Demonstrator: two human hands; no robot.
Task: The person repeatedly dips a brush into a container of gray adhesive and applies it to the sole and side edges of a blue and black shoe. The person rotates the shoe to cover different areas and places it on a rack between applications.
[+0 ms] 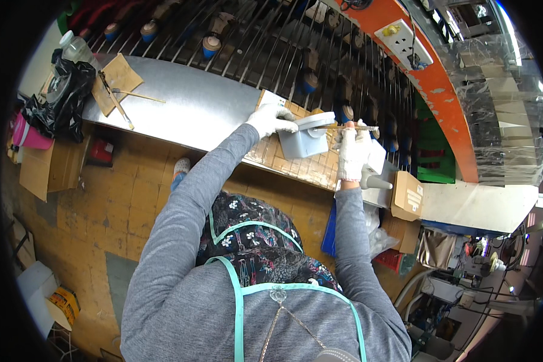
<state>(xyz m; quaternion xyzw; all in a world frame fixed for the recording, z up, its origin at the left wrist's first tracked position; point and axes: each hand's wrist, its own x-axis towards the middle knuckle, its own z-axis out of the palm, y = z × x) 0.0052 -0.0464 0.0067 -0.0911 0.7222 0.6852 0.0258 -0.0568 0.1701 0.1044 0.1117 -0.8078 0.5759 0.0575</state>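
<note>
My left hand (272,121), in a white glove, grips the side of a pale grey square plastic container (304,143) with a round white top (317,120). The container appears tilted over the cardboard-covered part of the bench (274,155). My right hand (354,154), also gloved with a bare fingertip showing, closes on a thin brush-like stick (364,128). The stick lies across, its left end at the container's top. Beside the right hand are a white container (376,157) and a grey cone-shaped nozzle (377,182).
Behind the bench, shoe-shaped pieces with blue-edged heels (211,46) sit on a rack of metal rods (241,45). Brushes lie on a cardboard piece (111,84) at left, near a black plastic bag (72,93). A cardboard box (406,196) stands at right, below an orange beam (446,96).
</note>
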